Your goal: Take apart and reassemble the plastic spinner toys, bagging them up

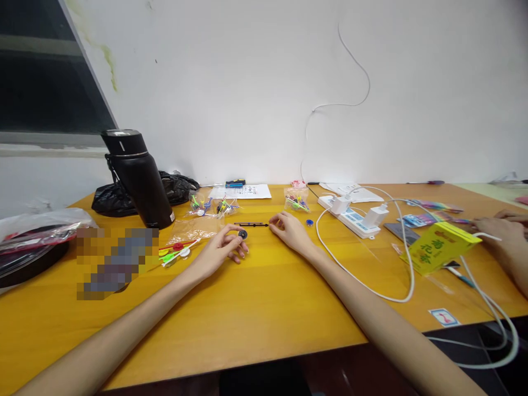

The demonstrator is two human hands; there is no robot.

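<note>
My left hand (220,247) pinches a small round black disc (243,235) between thumb and fingertips, just above the table. A thin black stick (252,224) points from my right hand (291,234) toward the left. The fingers of that hand are closed at the stick's right end. A small blue ring-shaped piece (309,223) lies to the right of my right hand. Beside my left wrist are loose red, yellow, green and white plastic discs and sticks (178,250). Behind my hands stand clear bags of similar coloured parts (226,206) and another such bag (296,200).
A black bottle (142,181) stands at the left by a black plastic bag (111,198). A power strip (350,217) with white cables lies right of centre. A yellow box (439,248) sits near another person's hands (501,236). Papers (243,191) lie by the wall.
</note>
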